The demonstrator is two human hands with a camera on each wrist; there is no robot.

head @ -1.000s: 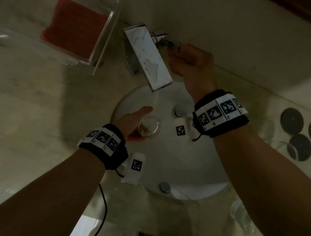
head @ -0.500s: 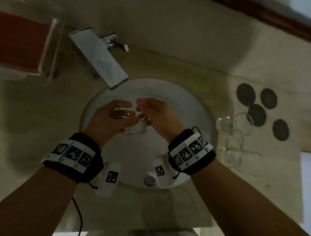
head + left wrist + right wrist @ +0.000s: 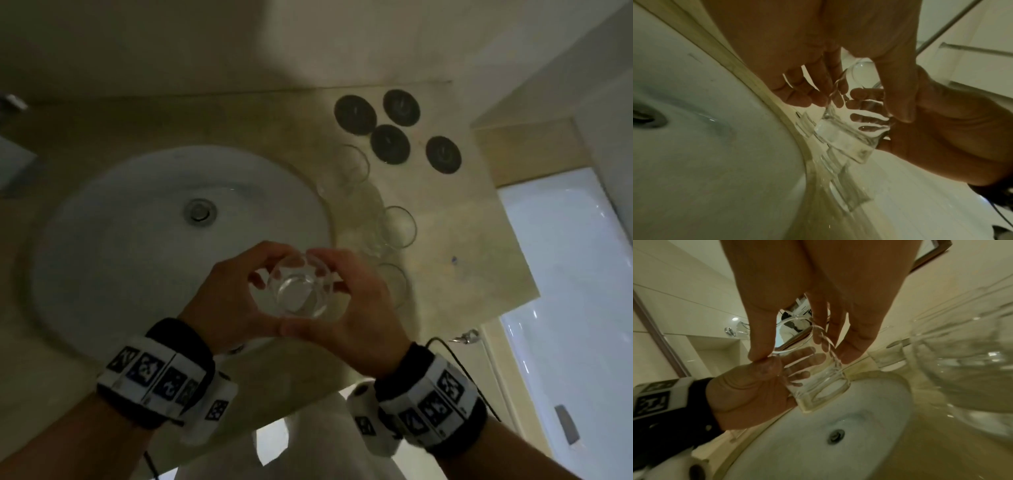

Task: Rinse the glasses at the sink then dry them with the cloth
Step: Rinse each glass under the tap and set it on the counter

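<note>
Both hands hold one clear tumbler (image 3: 301, 291) with a thick base, above the front right rim of the white sink (image 3: 102, 192). My left hand (image 3: 236, 298) curls round its left side and my right hand (image 3: 359, 301) wraps the right side, thumbs meeting below. In the left wrist view the tumbler (image 3: 846, 134) tilts, with left fingers (image 3: 803, 92) behind it. In the right wrist view the right thumb and fingers (image 3: 851, 345) pinch the tumbler (image 3: 818, 379) near its rim. More clear glasses (image 3: 399, 226) stand on the counter to the right of the basin.
Several black round coasters (image 3: 389, 144) lie at the counter's back right. The drain (image 3: 200, 210) sits in the middle of the basin. Part of the tap (image 3: 13, 168) shows at the left edge. A white bathtub (image 3: 565, 274) lies past the counter's right edge.
The right hand left the tap handle and joined the left on the glass. The glass came away from the water stream toward the sink's front right rim.
</note>
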